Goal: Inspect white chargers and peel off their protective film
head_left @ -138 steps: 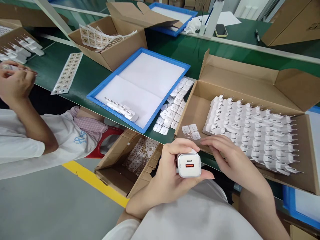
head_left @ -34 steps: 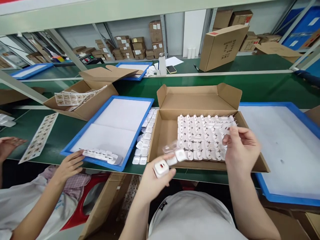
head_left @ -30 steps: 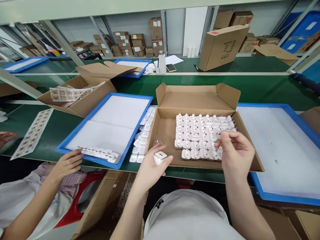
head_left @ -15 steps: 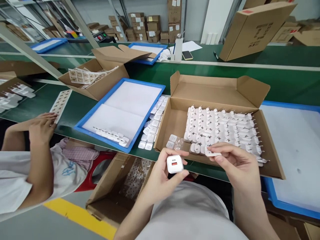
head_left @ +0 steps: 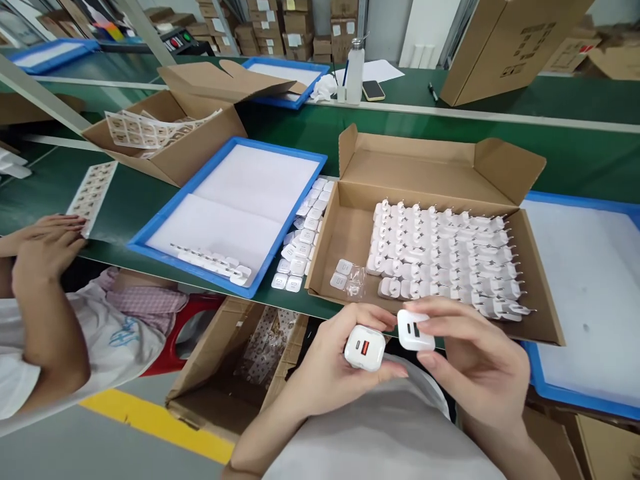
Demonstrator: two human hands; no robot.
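In my left hand (head_left: 333, 363) is a white USB charger (head_left: 365, 348), its port face turned up, showing a small slot and a red port. Between the fingertips of my right hand (head_left: 475, 353) is a thin white faceplate (head_left: 415, 331) with two slot openings, held just right of the charger and apart from it. Beyond both hands an open cardboard box (head_left: 330, 233) holds rows of white plug chargers (head_left: 440, 257). Two loose white faceplates (head_left: 341, 274) lie in its left part beside a clear plastic bag (head_left: 355, 281).
More white faceplates (head_left: 303, 243) lie between the box and a blue-rimmed tray (head_left: 165, 223), which bears a row of white pieces. Another blue-rimmed tray (head_left: 590, 300) sits at right. A co-worker's hands (head_left: 47, 243) rest by a sticker sheet (head_left: 93, 193). An open carton (head_left: 200, 397) stands below the bench.
My right hand has brought the faceplate up and left, nearer the charger, and turned its slotted face toward me. My left hand has tilted the charger slightly. The camera view has shifted.
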